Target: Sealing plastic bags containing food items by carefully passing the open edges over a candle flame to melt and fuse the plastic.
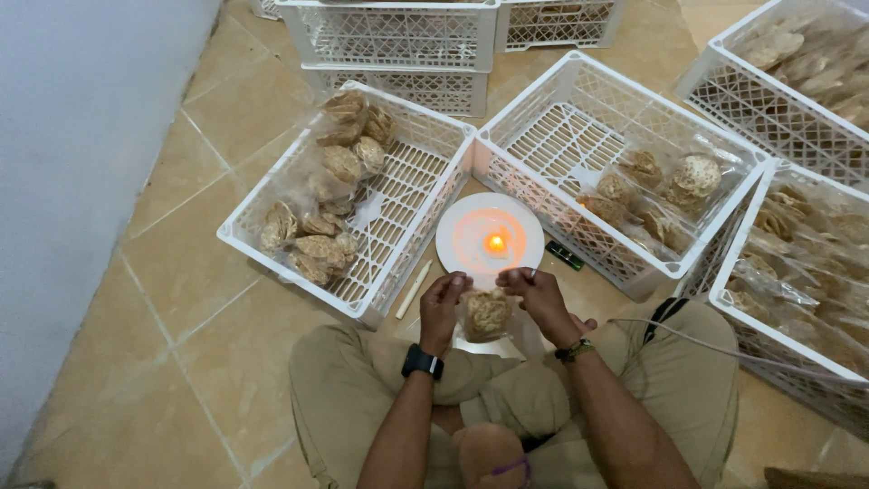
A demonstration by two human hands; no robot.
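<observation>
We sit cross-legged on the tiled floor (pixel 181 299), khaki trousers nearest the camera. Our left hand (pixel 442 303), a black watch (pixel 422 362) on its wrist, is pinched shut on the top left edge of a small clear bag of crackers (pixel 487 314). Our right hand (pixel 541 299), with a beaded band on its wrist, is clamped on the top right edge of the same bag. The bag hangs between both hands, above our lap and just on the near side of the white plate (pixel 466 222).

The plate is our landmark. On it burns a small candle flame (pixel 495 243). Just left of the plate lies a pale stick (pixel 414 289) on the floor; just right of it, a dark green lighter (pixel 565 255).

Left of the plate stands a white lattice crate (pixel 398 204) with sealed cracker bags (pixel 321 213) piled along its far-left side. Right of the plate and behind it, a second white crate (pixel 552 136) holds a few bags (pixel 665 186) at its right end. Farther right, two more crates (pixel 769 109) hold crackers. Beyond the plate, stacked crates (pixel 398 41) stand. A pale wall (pixel 72 136) runs along the left.
</observation>
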